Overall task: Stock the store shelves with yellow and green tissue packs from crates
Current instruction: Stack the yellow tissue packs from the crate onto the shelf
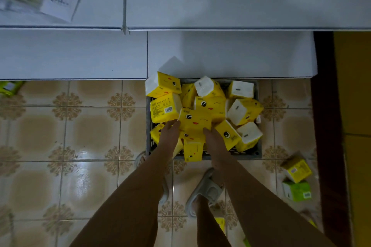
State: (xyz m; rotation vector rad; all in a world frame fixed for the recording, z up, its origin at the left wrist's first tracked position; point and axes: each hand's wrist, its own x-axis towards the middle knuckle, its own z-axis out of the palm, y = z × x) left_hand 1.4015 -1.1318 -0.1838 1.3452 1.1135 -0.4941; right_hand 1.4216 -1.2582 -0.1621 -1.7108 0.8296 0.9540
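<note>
1. Two bare forearms reach down to the crate [258,152] on the floor.
2. Left hand [170,133] and right hand [212,136] press a yellow tissue pack [195,121] between them, fingers grasping its sides.
3. The crate is heaped with yellow packs; the white shelves [230,54] just beyond the crate look bare, so most stocking seems left.
4. Right of the crate, a green pack [297,190] lies loose.

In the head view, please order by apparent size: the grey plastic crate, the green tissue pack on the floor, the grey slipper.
1. Grey plastic crate.
2. Grey slipper.
3. Green tissue pack.
</note>
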